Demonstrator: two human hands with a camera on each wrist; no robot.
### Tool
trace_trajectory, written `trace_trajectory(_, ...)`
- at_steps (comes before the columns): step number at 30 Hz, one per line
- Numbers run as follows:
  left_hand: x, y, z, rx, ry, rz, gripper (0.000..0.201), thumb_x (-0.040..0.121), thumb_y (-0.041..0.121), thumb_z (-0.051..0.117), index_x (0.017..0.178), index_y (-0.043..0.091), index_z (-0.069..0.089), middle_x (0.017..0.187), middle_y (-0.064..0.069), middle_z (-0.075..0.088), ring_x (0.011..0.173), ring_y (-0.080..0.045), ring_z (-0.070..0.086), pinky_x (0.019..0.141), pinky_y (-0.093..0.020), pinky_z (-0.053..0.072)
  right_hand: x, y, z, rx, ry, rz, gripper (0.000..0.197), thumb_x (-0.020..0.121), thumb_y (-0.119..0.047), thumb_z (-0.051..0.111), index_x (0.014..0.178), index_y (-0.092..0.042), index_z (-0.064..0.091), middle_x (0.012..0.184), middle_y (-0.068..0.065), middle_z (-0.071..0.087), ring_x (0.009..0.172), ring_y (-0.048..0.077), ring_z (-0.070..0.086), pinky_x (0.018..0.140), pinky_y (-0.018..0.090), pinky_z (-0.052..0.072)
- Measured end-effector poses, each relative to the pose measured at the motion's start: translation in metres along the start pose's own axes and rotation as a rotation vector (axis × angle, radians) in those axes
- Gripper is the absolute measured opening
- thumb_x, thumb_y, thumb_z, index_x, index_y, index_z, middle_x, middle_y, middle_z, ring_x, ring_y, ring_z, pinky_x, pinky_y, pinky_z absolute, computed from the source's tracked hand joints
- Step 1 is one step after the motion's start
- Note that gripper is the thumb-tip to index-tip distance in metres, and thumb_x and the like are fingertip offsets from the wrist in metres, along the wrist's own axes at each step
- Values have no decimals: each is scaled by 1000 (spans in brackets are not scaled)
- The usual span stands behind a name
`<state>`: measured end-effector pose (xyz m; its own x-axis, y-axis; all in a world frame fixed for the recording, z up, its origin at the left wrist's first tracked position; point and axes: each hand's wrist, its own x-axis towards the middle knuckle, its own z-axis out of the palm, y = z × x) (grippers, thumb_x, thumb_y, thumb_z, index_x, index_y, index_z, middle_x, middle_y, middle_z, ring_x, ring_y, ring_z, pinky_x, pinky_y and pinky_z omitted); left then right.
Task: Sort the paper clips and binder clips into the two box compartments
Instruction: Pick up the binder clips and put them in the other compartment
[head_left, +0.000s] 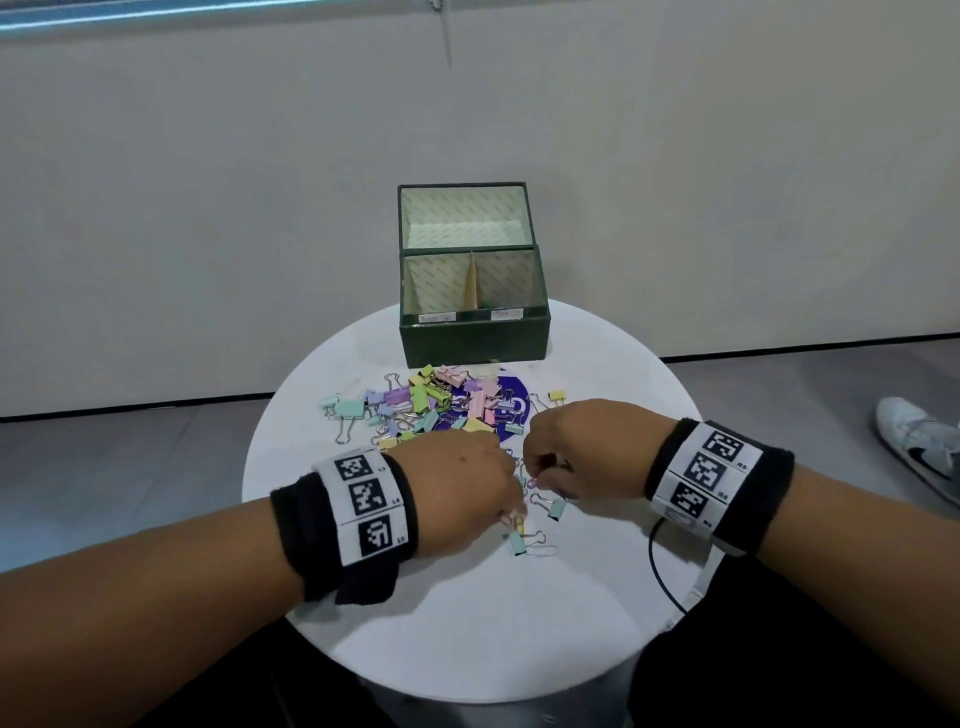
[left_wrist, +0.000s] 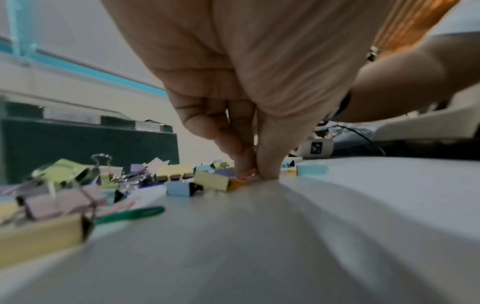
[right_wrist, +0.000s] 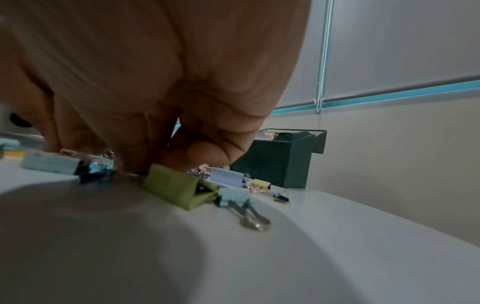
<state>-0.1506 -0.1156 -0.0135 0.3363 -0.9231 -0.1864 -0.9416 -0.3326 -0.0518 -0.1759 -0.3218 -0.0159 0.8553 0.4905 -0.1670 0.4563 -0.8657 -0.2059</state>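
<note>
A dark green box (head_left: 472, 338) with two labelled front compartments and its lid raised stands at the table's far side. A heap of pastel binder clips and paper clips (head_left: 431, 402) lies in front of it. My left hand (head_left: 511, 514) reaches down near the front of the heap, thumb and forefinger pinching a pink paper clip (left_wrist: 245, 177) against the tabletop. My right hand (head_left: 537, 480) is close beside it, fingers curled down onto a pink paper clip (head_left: 532, 483). In the right wrist view its fingertips (right_wrist: 137, 164) touch the table, and what they hold is hidden.
Loose binder clips lie by the hands: light blue (head_left: 556, 509), teal (head_left: 517, 543), green (right_wrist: 176, 185). A purple disc (head_left: 511, 400) lies under the heap. The round white table (head_left: 467, 649) ends near me. A black cable (head_left: 660, 561) hangs at the right; a shoe (head_left: 919, 447) is on the floor.
</note>
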Motion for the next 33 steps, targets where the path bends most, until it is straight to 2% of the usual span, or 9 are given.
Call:
trace_trajectory(3,7,1,3,84,-23,24,29,97,24,48,120,33,63,99,9,64,94,-18,53,82,-37,52,0,-3,5,-42,58,6,10,89,-30,55,79,-27,55,85,-9,56,73,18,54,65,35,49)
trace_trajectory(6,8,-6,-7,-19,-63,-54,22,96,24,44,107,31,62,93,10,59,90,-16,50,82,-35,49,-1,-5,7,-51,84,22,10,85,-27,51,75,-27,49,79,-8,54,67,18,50,59,33,46)
trace_trajectory(11,-2,-46,-29,-631,157,-489,11,89,32,70,83,24,64,77,9,69,72,-10,63,70,-29,54,0,10,-7,76,166,94,8,82,-21,58,77,-23,53,74,-8,59,64,16,51,59,32,47)
trace_trajectory(15,-7,-58,-31,-1437,114,-621,21,94,6,63,112,14,69,80,-5,71,65,-16,61,63,-29,57,-1,10,-10,116,188,108,17,88,-18,55,96,-29,65,82,-10,70,68,12,54,61,25,45)
trace_trajectory(18,-7,-57,-30,-1589,80,-688,27,98,-3,48,111,7,70,78,-10,68,62,-17,63,57,-26,57,-2,8,-12,121,125,72,46,86,-14,54,122,-40,67,94,-19,59,79,6,49,68,21,40)
trace_trajectory(22,1,-51,-31,-1676,144,-816,18,91,-7,45,93,4,60,76,-15,62,70,-27,67,53,-31,55,-3,5,-8,27,30,-26,29,78,-9,47,95,-21,68,79,-3,50,65,15,40,56,28,34)
trace_trajectory(25,7,-46,-29,-1408,107,-789,9,91,10,60,83,12,56,72,-8,59,65,-24,63,55,-29,52,-3,8,-9,68,89,34,32,86,-17,49,100,-30,74,88,-12,56,73,8,49,65,24,45)
trace_trajectory(28,14,-37,-29,-642,37,-547,16,89,32,65,76,27,56,74,11,63,71,-16,65,62,-25,49,-1,11,-8,61,212,43,19,86,-17,47,82,-22,65,81,-11,53,71,16,49,66,32,45)
trace_trajectory(33,35,-20,-27,-135,-131,-333,29,93,21,51,113,39,62,94,9,62,89,-19,59,81,-37,54,0,9,-9,166,187,82,14,80,-21,40,84,-25,53,80,-10,52,74,21,49,68,35,44)
